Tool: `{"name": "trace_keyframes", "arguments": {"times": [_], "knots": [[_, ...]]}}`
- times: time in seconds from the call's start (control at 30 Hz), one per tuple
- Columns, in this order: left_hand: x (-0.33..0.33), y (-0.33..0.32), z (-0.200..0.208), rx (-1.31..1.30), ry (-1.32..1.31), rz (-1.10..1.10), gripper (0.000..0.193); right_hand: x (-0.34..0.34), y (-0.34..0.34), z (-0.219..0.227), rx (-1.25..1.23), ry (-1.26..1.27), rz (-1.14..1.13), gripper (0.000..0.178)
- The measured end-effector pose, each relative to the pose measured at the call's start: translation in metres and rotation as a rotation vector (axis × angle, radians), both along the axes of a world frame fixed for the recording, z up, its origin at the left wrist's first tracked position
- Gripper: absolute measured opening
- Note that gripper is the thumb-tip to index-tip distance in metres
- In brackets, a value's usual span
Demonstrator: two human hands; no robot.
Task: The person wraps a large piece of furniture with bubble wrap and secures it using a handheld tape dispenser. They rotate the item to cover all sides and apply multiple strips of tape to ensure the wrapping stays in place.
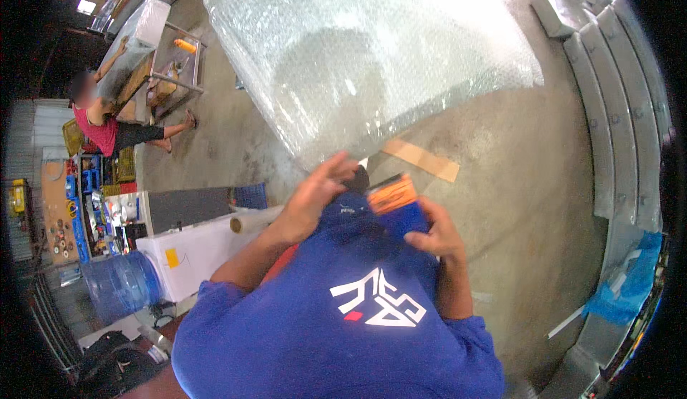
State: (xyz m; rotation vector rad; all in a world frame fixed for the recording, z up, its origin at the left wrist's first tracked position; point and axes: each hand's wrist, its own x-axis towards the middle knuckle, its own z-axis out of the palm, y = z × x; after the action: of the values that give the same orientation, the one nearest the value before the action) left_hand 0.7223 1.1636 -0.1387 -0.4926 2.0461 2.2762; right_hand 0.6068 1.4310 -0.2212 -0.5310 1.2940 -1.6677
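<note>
Wears a blue shirt (pixel 286 327) with white print. Clamps an orange-and-blue item (pixel 393 198) in the right hand (pixel 442 236), thumb on its near face, the other fingers mostly hidden behind, just ahead of the chest. Holds the left hand (pixel 308 202) loosely open beside the item, fingers stretched toward the lower corner of the bubble wrap (pixel 322 84); too blurred there to tell for sure if touching. Just past the item, near the wrap's lower edge, a cardboard strip (pixel 422 160) on the concrete floor (pixel 522 206). To the left, a white box (pixel 204 256) with a yellow sticker, a roll (pixel 252 219) on top and a clear blue jug (pixel 122 284) beside it. To the right, blue film (pixel 630 284) near a row of grey panels (pixel 608 105). Farther off, upper left, a co-worker (pixel 100 127) in a red top and dark shorts, one arm stretched to a wrapped block (pixel 143 23) by a metal-framed table (pixel 175 77).
</note>
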Motion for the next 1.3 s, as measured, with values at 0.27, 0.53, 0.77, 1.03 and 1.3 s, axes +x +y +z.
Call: {"name": "trace_keyframes", "arguments": {"times": [0.27, 0.53, 0.77, 1.03, 1.3], "knots": [[-0.005, 0.018, 0.001, -0.037, -0.356, -0.065, 0.034, 0.030, 0.002, -0.034, 0.087, 0.470, 0.129, 0.059], [-0.001, 0.015, 0.000, -0.160, -0.306, -0.001, 0.037, 0.025, -0.012, -0.036, 0.044, 0.388, 0.108, 0.046], [-0.004, 0.000, -0.016, 0.058, -0.340, 0.036, 0.037, 0.033, -0.022, -0.043, -0.037, 0.395, 0.044, 0.045], [-0.026, -0.015, -0.001, -0.488, -0.143, 0.176, 0.025, 0.037, -0.034, -0.036, 0.030, 0.368, -0.039, 0.047], [-0.077, -0.076, -0.001, -1.779, 0.503, 0.227, 0.040, 0.029, -0.082, -0.033, 0.167, 0.287, -0.213, 0.053]]}}
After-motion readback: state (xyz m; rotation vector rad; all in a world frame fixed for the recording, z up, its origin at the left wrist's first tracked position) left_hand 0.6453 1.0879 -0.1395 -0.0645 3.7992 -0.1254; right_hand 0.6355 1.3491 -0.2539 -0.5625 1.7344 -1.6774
